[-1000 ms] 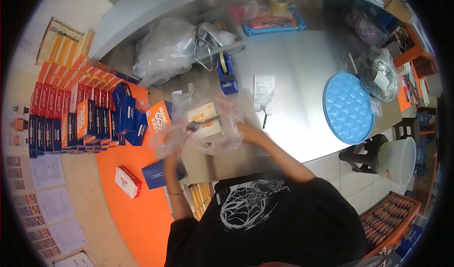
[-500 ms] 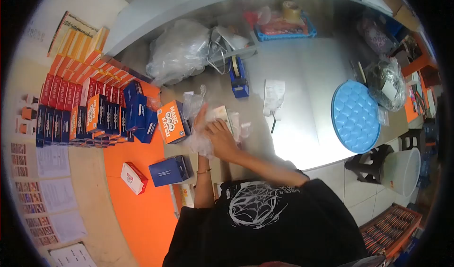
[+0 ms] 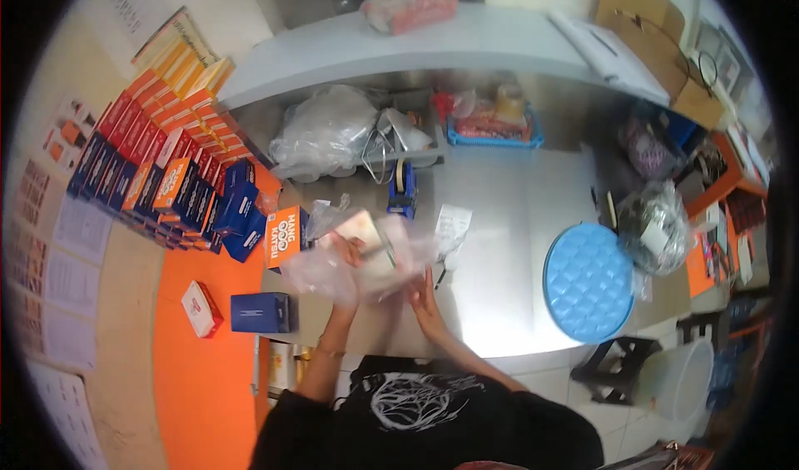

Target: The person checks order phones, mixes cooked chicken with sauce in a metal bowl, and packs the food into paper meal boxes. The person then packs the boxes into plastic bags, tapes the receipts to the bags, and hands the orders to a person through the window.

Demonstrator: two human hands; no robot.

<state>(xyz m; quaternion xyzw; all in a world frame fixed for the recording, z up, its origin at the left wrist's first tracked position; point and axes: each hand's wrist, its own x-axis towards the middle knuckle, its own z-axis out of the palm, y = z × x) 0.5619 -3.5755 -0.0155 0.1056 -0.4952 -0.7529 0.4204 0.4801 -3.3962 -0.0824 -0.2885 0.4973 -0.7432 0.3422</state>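
Observation:
A thin clear plastic bag (image 3: 312, 272) lies around a small whitish box (image 3: 374, 249) above the metal counter. My left hand (image 3: 348, 258) is at the box's left side, its fingers bent against the box and the bag. To the right of the bag, my right hand (image 3: 423, 297) has its fingers stretched out and apart, close to the bag's lower right edge. An orange and white box (image 3: 283, 237) with printed letters stands just left of the bag. Beyond the hands is a blue tape dispenser (image 3: 403, 189), with a paper slip (image 3: 452, 230) to its right.
Stacked boxes (image 3: 158, 170) fill the left side. A dark blue box (image 3: 260, 313) and a red and white box (image 3: 200, 309) lie nearer. On the right are a round blue lid (image 3: 588, 283) and a filled plastic bag (image 3: 656, 227). A blue basket (image 3: 495, 141) stands at the back.
The view has tilted up, showing the shelf above. My right hand has moved off the box to the right of the bag. The bag is spread wider around the box.

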